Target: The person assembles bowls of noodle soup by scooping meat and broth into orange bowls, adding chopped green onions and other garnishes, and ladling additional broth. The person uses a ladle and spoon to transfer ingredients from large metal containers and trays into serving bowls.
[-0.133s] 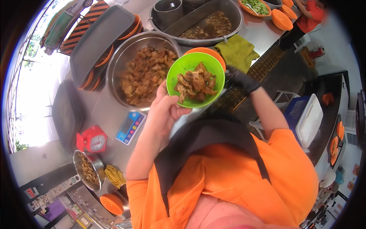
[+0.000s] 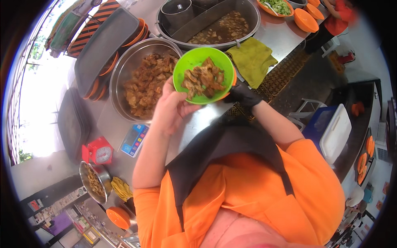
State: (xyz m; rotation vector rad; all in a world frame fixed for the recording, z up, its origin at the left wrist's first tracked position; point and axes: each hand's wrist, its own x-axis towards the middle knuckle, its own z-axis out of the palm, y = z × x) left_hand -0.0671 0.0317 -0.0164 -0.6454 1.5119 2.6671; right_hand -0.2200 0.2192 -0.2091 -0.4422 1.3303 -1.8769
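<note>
the bare left hand is grasping the lower left side of a green bowl, which is holding brown meat pieces above the worktop. the right hand, in a black glove, is gripping an orange bowl mostly hidden behind the green one; its fingertips are not showing. just to the left, a large metal bowl is holding more meat. a blue scale and a red scale are standing nearer the person, and a yellow-green cloth is lying beside a divided pot
</note>
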